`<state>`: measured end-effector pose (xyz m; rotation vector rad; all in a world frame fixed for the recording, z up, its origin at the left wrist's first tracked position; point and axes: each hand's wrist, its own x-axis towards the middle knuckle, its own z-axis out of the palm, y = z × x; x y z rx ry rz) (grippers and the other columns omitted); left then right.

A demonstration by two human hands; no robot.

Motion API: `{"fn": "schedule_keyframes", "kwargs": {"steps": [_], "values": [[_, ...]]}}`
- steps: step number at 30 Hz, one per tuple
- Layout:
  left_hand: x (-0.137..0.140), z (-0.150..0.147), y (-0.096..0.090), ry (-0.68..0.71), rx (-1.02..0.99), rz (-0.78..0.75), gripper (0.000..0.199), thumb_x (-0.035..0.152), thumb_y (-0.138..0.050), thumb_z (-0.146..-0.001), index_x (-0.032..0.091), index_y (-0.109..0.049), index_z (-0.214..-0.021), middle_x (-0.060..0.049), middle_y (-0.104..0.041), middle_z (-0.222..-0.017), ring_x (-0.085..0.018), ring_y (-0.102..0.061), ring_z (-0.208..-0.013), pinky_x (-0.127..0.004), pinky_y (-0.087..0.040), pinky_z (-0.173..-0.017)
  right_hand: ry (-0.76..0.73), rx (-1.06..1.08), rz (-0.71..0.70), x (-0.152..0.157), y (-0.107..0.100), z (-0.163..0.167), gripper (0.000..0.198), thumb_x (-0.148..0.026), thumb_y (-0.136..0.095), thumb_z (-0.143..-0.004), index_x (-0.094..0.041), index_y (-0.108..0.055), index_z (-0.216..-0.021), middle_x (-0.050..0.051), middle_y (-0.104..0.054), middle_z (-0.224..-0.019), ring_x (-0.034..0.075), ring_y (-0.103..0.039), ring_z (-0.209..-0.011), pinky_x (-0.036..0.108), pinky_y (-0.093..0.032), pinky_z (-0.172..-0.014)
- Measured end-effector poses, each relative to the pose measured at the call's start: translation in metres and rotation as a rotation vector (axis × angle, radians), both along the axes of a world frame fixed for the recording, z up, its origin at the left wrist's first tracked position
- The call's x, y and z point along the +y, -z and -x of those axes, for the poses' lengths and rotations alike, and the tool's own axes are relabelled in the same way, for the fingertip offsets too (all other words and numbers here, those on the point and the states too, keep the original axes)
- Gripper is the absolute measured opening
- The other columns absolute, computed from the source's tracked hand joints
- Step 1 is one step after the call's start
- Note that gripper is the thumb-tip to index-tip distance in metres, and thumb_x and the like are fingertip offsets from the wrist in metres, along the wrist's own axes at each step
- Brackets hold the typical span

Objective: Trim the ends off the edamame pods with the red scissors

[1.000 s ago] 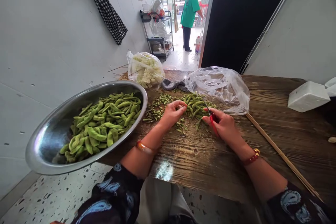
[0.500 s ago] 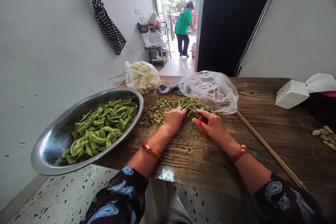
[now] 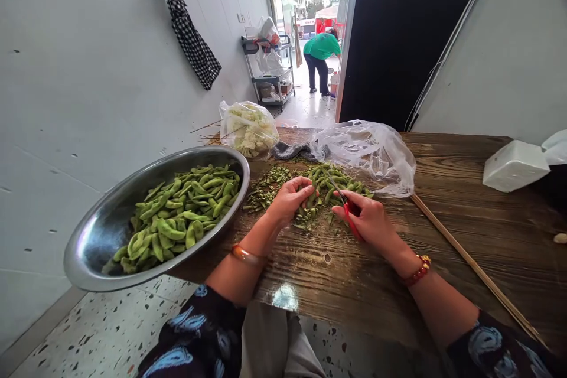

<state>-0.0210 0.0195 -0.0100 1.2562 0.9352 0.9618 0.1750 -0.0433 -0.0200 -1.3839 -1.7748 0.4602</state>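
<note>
My right hand (image 3: 367, 216) is wrapped round red-handled scissors (image 3: 351, 222), whose dark blades point up and left. My left hand (image 3: 290, 199) is pinched on a green soybean pod (image 3: 311, 196), just left of the blades. Beyond the two hands lies a heap of green pods (image 3: 339, 177) on the wooden table. Clipped pod ends (image 3: 268, 184) are strewn to the left of that heap, and some lie under my hands. Many more pods fill part of a large steel basin (image 3: 245, 180) on my left.
A clear bag of cauliflower (image 3: 248, 130), a grey cloth (image 3: 292, 151) and a crumpled plastic bag (image 3: 365, 153) lie along the back. Thin wooden sticks (image 3: 469, 260) stretch down the right side. White tissues (image 3: 514, 165) sit far right. A person in green (image 3: 321, 47) bends at the doorway.
My left hand has lifted slightly and turned, with a pod now showing in its fingers. My right hand keeps the scissors. The person at the door has bent down. The view has shifted left.
</note>
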Motion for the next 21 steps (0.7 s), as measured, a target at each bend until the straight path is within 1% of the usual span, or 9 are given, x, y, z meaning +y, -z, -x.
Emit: {"fn": "schedule_keyframes", "kwargs": {"steps": [2,4,9,13,17,21], "values": [[-0.003,-0.001,-0.002,0.022,-0.079,0.093,0.041,0.04,-0.076,-0.067,0.012,-0.064,-0.095,-0.003,-0.064,-0.076,-0.004,-0.047,-0.051,-0.016,-0.033,-0.045,-0.013,-0.016,0.005,-0.002,-0.001,0.002,0.048,-0.053,-0.059,-0.082,-0.016,-0.069,-0.112,0.001,-0.064,-0.067,0.014,-0.054,-0.057,0.025,-0.045,-0.058],[-0.004,-0.002,-0.004,0.043,-0.13,0.15,0.043,0.038,-0.078,-0.065,0.011,-0.067,-0.098,-0.003,-0.063,-0.076,-0.004,-0.048,-0.052,-0.015,-0.033,-0.043,-0.022,-0.027,0.01,-0.003,-0.001,0.003,0.048,-0.052,-0.059,-0.082,-0.016,-0.069,-0.112,0.002,-0.065,-0.068,0.014,-0.055,-0.058,0.025,-0.046,-0.058],[-0.007,-0.002,-0.004,0.122,-0.197,0.213,0.04,0.038,-0.077,-0.067,0.011,-0.069,-0.095,-0.002,-0.061,-0.075,-0.002,-0.046,-0.049,-0.014,-0.034,-0.042,-0.009,-0.058,0.05,-0.001,0.003,0.002,0.051,-0.052,-0.06,-0.081,-0.014,-0.068,-0.113,0.002,-0.065,-0.07,0.015,-0.057,-0.06,0.026,-0.047,-0.06],[-0.01,-0.002,-0.007,0.152,-0.184,0.197,0.039,0.039,-0.078,-0.066,0.011,-0.067,-0.091,0.0,-0.06,-0.07,0.0,-0.042,-0.045,-0.013,-0.031,-0.041,-0.024,-0.063,0.053,-0.001,0.006,0.001,0.049,-0.051,-0.06,-0.082,-0.015,-0.068,-0.114,0.002,-0.065,-0.07,0.015,-0.057,-0.06,0.026,-0.047,-0.06],[-0.013,-0.003,-0.009,0.131,-0.152,0.157,0.038,0.04,-0.079,-0.064,0.012,-0.064,-0.084,0.002,-0.055,-0.065,0.0,-0.041,-0.045,-0.014,-0.029,-0.041,-0.056,-0.061,0.042,-0.001,0.006,0.001,0.046,-0.048,-0.062,-0.081,-0.016,-0.067,-0.114,0.003,-0.067,-0.076,0.015,-0.057,-0.063,0.027,-0.048,-0.062],[-0.014,-0.005,-0.01,0.106,-0.12,0.113,0.037,0.04,-0.078,-0.063,0.013,-0.06,-0.079,0.006,-0.048,-0.058,-0.001,-0.038,-0.043,-0.014,-0.028,-0.04,-0.092,-0.069,0.062,-0.001,0.006,0.001,0.044,-0.044,-0.064,-0.08,-0.017,-0.066,-0.115,0.003,-0.068,-0.08,0.015,-0.057,-0.066,0.027,-0.047,-0.064]]}}
